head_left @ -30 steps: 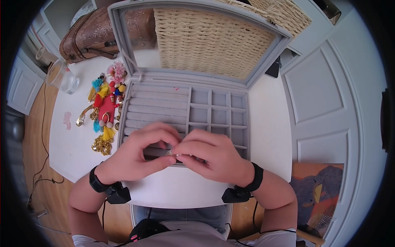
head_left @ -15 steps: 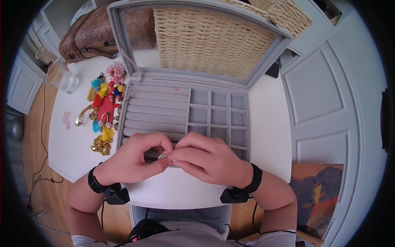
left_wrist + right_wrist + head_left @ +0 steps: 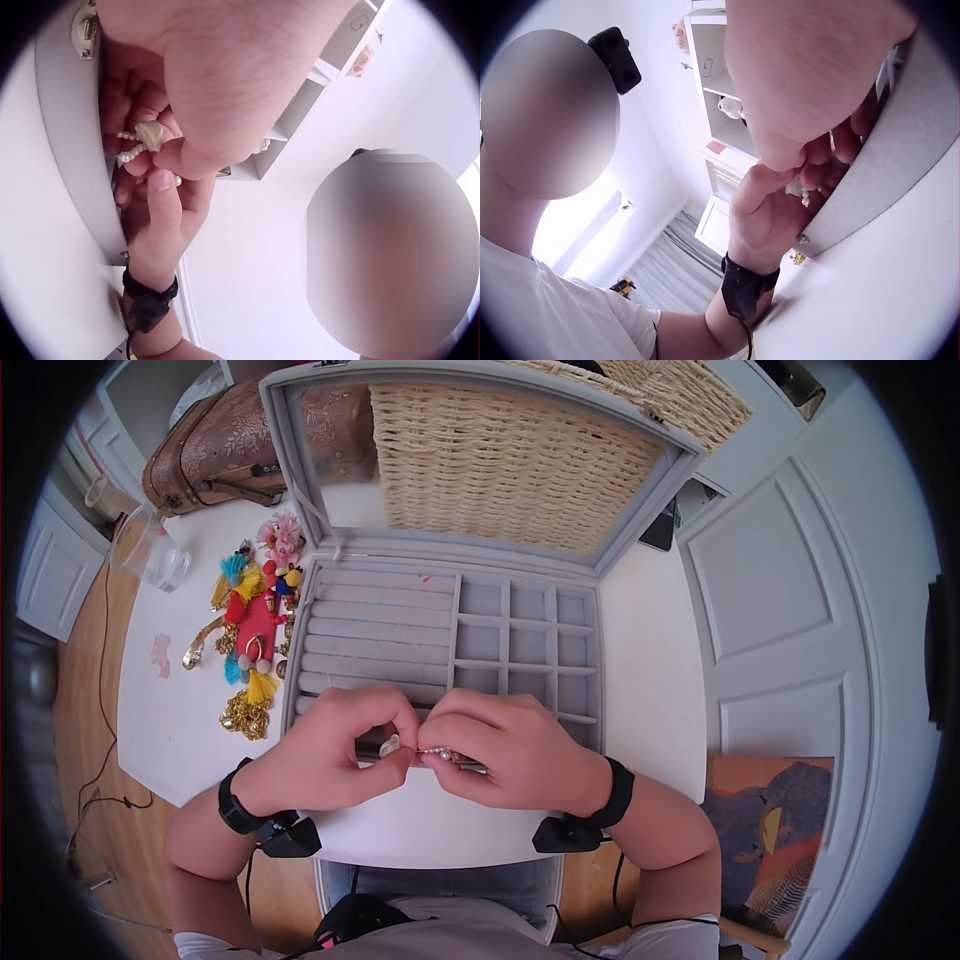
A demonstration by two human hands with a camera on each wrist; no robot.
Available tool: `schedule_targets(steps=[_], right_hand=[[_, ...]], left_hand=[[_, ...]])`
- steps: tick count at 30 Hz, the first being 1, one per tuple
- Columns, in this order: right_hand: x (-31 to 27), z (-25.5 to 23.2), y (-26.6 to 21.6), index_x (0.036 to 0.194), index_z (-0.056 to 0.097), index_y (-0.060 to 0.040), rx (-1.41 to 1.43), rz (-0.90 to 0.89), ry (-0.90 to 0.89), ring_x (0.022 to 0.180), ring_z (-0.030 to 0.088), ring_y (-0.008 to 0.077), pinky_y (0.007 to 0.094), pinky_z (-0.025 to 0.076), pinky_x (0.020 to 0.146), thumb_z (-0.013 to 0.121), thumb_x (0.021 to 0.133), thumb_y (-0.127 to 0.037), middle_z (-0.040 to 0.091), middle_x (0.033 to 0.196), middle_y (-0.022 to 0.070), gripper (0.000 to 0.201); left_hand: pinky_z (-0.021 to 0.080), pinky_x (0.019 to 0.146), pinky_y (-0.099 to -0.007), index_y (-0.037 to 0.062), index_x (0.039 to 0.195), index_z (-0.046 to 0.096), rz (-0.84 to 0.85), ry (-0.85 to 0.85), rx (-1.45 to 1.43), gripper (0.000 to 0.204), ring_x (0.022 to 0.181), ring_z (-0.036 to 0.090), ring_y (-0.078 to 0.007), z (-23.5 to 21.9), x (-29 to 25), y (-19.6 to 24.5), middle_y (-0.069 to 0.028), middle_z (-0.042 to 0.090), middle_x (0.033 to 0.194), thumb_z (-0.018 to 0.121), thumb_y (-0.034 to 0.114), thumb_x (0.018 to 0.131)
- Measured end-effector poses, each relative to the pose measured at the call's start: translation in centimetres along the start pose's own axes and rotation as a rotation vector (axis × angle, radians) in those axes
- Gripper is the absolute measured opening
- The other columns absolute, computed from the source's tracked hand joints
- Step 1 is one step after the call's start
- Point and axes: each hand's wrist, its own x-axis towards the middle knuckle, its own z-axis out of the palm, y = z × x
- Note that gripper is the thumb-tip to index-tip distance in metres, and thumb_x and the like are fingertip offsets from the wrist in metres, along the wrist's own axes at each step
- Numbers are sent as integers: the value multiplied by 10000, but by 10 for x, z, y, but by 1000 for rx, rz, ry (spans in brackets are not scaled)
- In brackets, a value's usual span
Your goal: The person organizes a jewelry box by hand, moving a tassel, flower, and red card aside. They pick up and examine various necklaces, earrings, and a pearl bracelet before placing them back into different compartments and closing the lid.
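Both hands meet over the front edge of a grey jewellery box [image 3: 603, 660], whose windowed lid [image 3: 690, 470] stands raised. Between the fingertips is a strand of small pearl beads [image 3: 442, 753] with a cream flower-like charm [image 3: 150, 135]. My left hand [image 3: 335, 752] pinches the strand between thumb and forefinger, the charm [image 3: 390, 744] showing beside the fingertips. From the other side my right hand [image 3: 525, 752] pinches it too, a few pearls lying along its fingers. In the left wrist view, beads hang in short loops by the charm. Fingers hide the rest of the strand.
Left of the box lies a pile of colourful tasselled jewellery [image 3: 258, 625] with gold chains [image 3: 246, 716]. A clear plastic cup [image 3: 165, 565] lies on its side near a brown patterned case [image 3: 225, 445]. Behind the lid stands a woven basket [image 3: 510, 470].
Both hands have come slightly down toward the box's front edge, fingertips still together. More pearls now show along the right fingers; the charm has come into clearer view by the left fingers.
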Motion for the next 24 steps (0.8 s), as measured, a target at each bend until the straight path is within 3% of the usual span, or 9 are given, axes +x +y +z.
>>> schedule_targets(steps=[4, 6, 24], right_hand=[[0, 0, 0, 1061, 688, -101, 0, 3, 4, 694, 687, 253, 382, 558, 592, 776, 921, -66, 667, 958, 39, 170], [0, 2, 2, 1016, 723, -91, -6, -8, 27, 632, 649, 206, 332, 511, 551, 825, 879, -43, 675, 912, 31, 177], [0, 2, 2, 1012, 716, -97, 4, -36, 59, 624, 635, 206, 332, 503, 547, 817, 849, -28, 677, 937, 26, 204]], left_hand=[[552, 745, -309, 37, 996, 680, 17, 20, 16, 153, 821, 702, -178, 1, 0, -2, -66, 713, 921, 741, -17, 866], [550, 746, -311, 35, 995, 678, 29, 17, 25, 154, 815, 695, -181, 1, 0, -1, -67, 708, 922, 740, -18, 864], [542, 741, -345, 33, 968, 646, 53, 3, 72, 155, 814, 688, -247, 1, 2, 1, -93, 682, 910, 714, -34, 846]])
